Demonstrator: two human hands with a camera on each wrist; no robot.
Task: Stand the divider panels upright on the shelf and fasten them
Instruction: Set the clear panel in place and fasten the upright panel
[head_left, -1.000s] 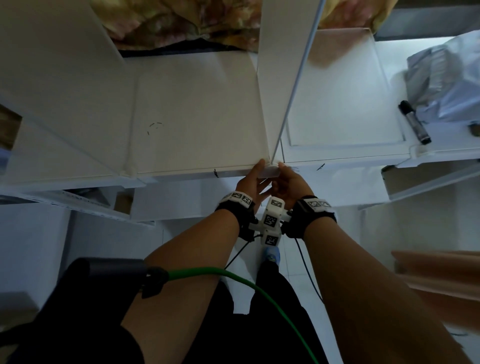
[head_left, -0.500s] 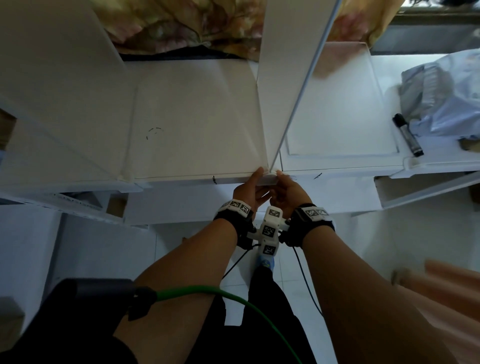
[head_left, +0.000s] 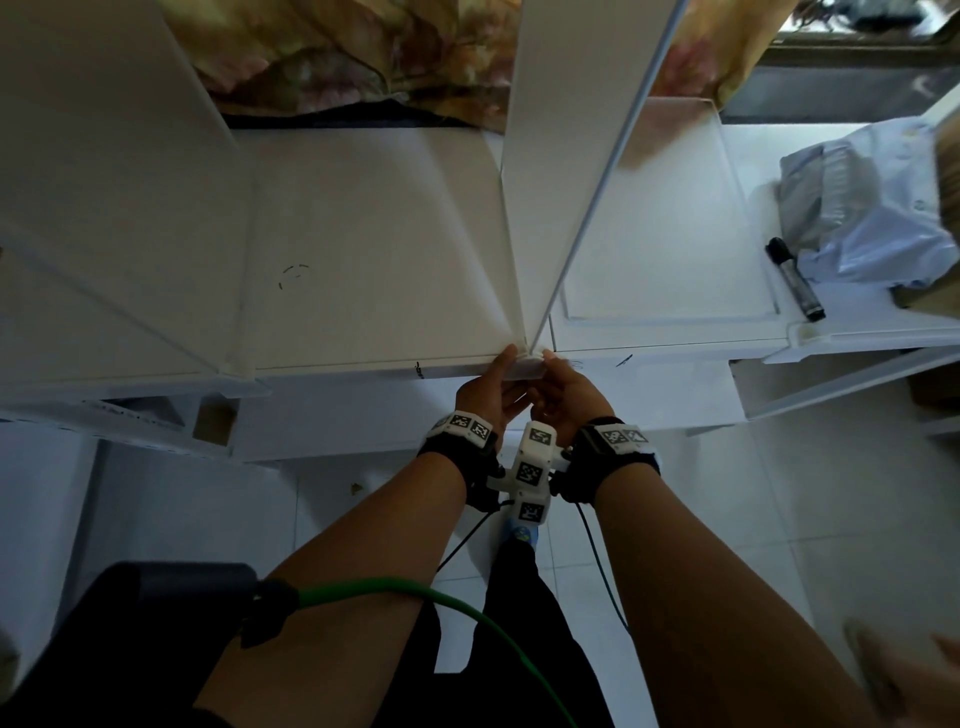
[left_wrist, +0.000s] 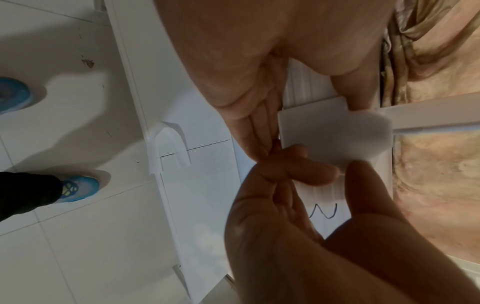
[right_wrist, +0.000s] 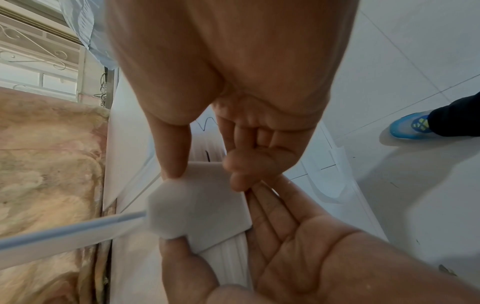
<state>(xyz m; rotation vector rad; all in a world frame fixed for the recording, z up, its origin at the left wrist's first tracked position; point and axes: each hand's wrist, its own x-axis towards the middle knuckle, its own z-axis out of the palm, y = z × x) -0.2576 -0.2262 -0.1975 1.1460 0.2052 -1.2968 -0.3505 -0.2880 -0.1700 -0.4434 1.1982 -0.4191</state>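
A white divider panel (head_left: 561, 130) stands upright on the white shelf (head_left: 374, 234), its front edge coming down to the shelf's near rim. At that bottom corner sits a small white connector clip (head_left: 527, 368). My left hand (head_left: 506, 364) and right hand (head_left: 550, 364) pinch it from either side. In the left wrist view the clip (left_wrist: 324, 133) lies between my left hand's (left_wrist: 311, 123) thumb and fingers, with the right hand (left_wrist: 340, 172) below. The right wrist view has my right hand (right_wrist: 205, 176) and left hand (right_wrist: 215, 220) on the clip (right_wrist: 207, 195). A second panel (head_left: 104, 182) stands at the left.
A black marker (head_left: 795, 286) and a crumpled grey plastic bag (head_left: 862, 218) lie on the white surface at the right. Floral fabric (head_left: 363, 52) hangs behind the shelf. Another white clip (head_left: 236, 369) holds the left panel's corner. White tiled floor (head_left: 779, 519) is below.
Both hands stay at the panel's bottom front corner on the clip. Only the head view has shifted slightly.
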